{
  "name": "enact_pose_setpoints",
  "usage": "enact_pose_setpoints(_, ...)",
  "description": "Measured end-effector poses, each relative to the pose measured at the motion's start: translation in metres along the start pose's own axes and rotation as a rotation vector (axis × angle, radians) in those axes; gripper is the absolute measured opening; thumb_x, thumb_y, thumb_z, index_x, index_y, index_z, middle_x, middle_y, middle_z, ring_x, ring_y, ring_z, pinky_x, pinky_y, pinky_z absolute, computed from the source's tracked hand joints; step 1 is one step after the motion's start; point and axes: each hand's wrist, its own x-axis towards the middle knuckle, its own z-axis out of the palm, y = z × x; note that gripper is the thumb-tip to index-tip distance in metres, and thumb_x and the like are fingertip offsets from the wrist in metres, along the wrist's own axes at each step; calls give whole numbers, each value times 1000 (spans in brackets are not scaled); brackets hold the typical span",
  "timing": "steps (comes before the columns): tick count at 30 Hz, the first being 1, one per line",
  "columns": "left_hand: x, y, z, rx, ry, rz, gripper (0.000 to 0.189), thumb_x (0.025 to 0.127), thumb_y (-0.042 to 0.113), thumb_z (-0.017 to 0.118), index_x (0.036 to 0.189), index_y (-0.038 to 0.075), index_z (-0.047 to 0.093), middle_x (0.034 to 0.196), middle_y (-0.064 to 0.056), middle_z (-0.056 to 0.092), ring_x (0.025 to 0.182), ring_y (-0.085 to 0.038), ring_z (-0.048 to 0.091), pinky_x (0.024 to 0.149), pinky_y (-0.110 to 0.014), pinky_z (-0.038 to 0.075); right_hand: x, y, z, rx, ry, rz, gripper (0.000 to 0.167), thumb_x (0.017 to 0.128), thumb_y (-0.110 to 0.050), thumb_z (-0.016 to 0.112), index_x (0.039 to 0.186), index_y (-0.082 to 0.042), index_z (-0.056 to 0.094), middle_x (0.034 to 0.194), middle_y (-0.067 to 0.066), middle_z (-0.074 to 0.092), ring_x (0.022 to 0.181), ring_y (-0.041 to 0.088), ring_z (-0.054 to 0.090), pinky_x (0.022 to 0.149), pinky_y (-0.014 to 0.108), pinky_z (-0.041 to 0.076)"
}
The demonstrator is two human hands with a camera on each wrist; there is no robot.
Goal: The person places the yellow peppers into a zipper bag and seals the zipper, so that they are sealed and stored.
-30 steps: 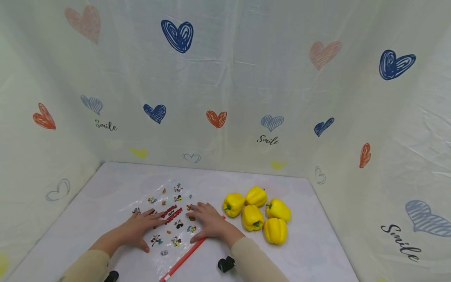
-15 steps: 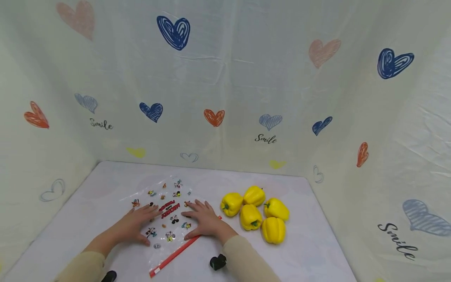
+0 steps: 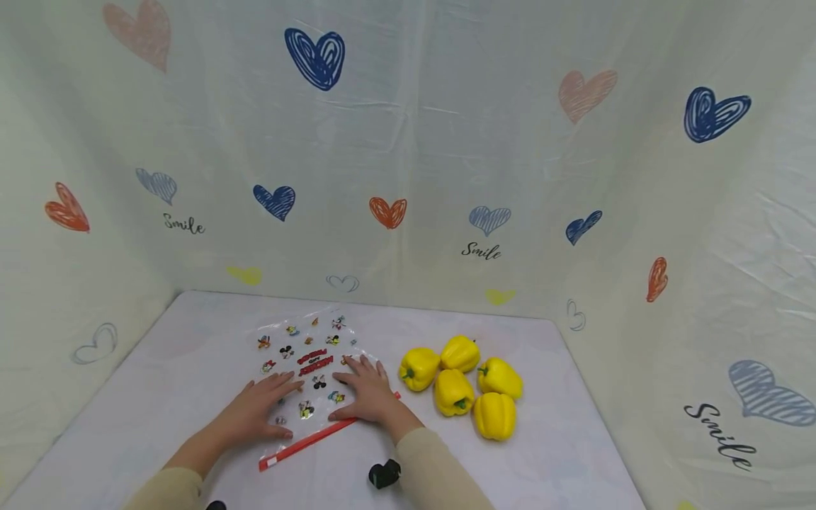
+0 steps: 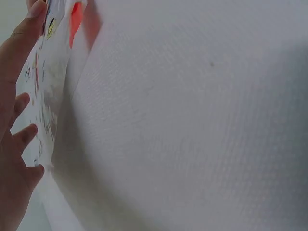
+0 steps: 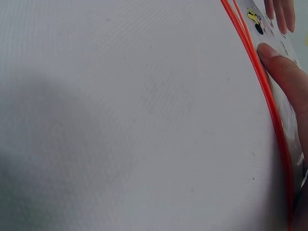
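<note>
At the bottom edge of the frame, nearest the person, a beige sleeve (image 3: 440, 471) reaches in from the right of centre, with a black object (image 3: 384, 474) just beside it; I can't tell what that is. Past the sleeves, in the lower middle, both hands lie over a clear bag (image 3: 315, 363). The left hand (image 3: 255, 412) is loosely spread, palm down, fingers and thumb on the bag's near left part, gripping nothing that I can see. The right hand (image 3: 368, 393) is spread as well, fingers apart on the right part of the bag, its thumb resting just behind the red strip (image 3: 312, 442); it has hold of nothing either.

So the bag lies under and between the hands, printed side up, its strip running aslant along the near edge and the rest stretching away past the fingertips. I'd judge the step in hand to be laying the bag flat and squaring it up; the next move probably calls for fingers to pinch the film by the strip and part it.

Right of the right hand, well apart from the bag, five yellow peppers (image 3: 454, 393) sit clustered on the white table (image 3: 554, 432), untouched. Behind everything hangs a pale curtain (image 3: 414, 156) printed with hearts.
</note>
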Motion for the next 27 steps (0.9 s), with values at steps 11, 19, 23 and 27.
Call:
enact_pose_setpoints(11,1,-5,16,40,21,-46,94,63,63,79,140,16,53,151,-17,39,138,-48,27,104,-73,16,1,6,-1,-56,23,-14,78,77,-65,69,145,-35,46,160,-7,22,146,25,16,117,52,11)
enact_pose_setpoints(19,-1,-10,17,44,-4,-40,91,63,59,81,139,17,55,151,-15,39,139,-46,26,107,-71,15,-6,9,-1,-64,11,-35,75,77,-64,70,143,-35,48,160,-6,23,146,24,20,116,50,17)
enact_pose_setpoints(23,-2,-11,14,41,-3,-21,91,63,59,81,139,16,55,150,-16,40,138,-46,27,106,-71,16,-8,14,1,-40,37,-54,72,77,-60,73,141,-35,51,158,-6,26,145,23,21,117,48,17)
enact_pose_setpoints(27,-3,-11,12,43,-8,-18,91,64,60,81,139,16,55,150,-16,40,138,-47,27,106,-71,17,-9,14,1,-30,58,-65,70,77,-59,73,139,-34,53,157,-5,29,145,23,22,117,47,17)
